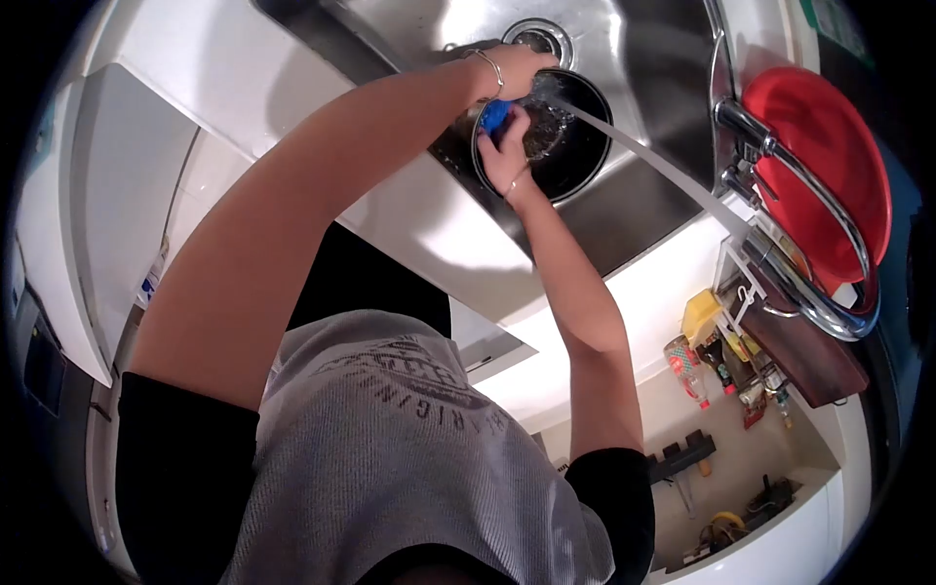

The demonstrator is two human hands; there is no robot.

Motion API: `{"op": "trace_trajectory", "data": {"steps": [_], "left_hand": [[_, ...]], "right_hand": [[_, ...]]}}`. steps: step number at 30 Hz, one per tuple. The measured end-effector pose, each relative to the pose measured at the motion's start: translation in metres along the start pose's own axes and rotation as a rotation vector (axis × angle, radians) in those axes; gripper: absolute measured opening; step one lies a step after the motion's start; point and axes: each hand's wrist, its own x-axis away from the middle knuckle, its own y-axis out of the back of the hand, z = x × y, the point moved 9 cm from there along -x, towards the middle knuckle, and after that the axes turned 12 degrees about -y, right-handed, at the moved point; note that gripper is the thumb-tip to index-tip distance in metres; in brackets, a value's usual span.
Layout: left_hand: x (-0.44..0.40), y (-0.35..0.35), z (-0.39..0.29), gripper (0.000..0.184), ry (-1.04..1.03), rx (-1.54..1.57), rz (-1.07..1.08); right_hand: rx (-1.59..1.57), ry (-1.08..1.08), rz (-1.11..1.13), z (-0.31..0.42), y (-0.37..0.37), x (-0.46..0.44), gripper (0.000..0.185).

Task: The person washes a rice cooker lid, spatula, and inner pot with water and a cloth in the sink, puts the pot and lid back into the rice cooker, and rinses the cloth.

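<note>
A black round pot (575, 175) stands tilted in the steel sink, with water splashing inside it. My left hand (522, 70) is closed at the pot's far rim, its fingers partly hidden. Against the inner wall, my right hand (505, 151) presses a blue scrubbing sponge (495, 115), thumb and fingers around it. A stream of water (653, 161) runs from the chrome faucet (770, 258) into the pot.
The sink (663, 88) has a drain (538, 37) just beyond the pot. To the right, a red basin (819, 166) leans behind the faucet. Bottles (687, 370) and a brown board (804, 351) stand farther along the counter. A white counter edge (419, 224) lies before me.
</note>
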Motion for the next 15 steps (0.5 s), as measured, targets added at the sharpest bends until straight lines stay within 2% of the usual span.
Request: {"op": "trace_trajectory", "data": {"steps": [1, 4, 6, 10, 11, 14, 15], "left_hand": [[0.001, 0.002, 0.000, 0.046, -0.013, -0.021, -0.022], [0.002, 0.008, 0.000, 0.047, -0.020, -0.052, -0.067], [0.005, 0.012, -0.003, 0.047, 0.005, 0.004, -0.106], [0.001, 0.002, -0.003, 0.046, -0.049, -0.030, -0.118], [0.000, 0.002, -0.008, 0.046, -0.078, -0.067, -0.108], [0.003, 0.003, -0.013, 0.047, -0.078, -0.056, -0.054], [0.000, -0.001, -0.010, 0.047, -0.041, -0.064, -0.017]], "right_hand": [[0.039, 0.125, -0.047, 0.016, 0.000, -0.003, 0.062], [1.131, 0.217, -0.317, 0.040, 0.027, -0.016, 0.062], [1.372, 0.203, -0.294, 0.021, 0.053, -0.020, 0.062], [1.118, -0.139, -0.119, 0.013, 0.073, -0.016, 0.054], [1.069, -0.156, -0.119, 0.016, 0.068, -0.013, 0.047], [0.981, -0.219, 0.203, -0.005, 0.032, -0.004, 0.041], [0.769, -0.139, 0.270, -0.008, 0.018, 0.000, 0.037]]}}
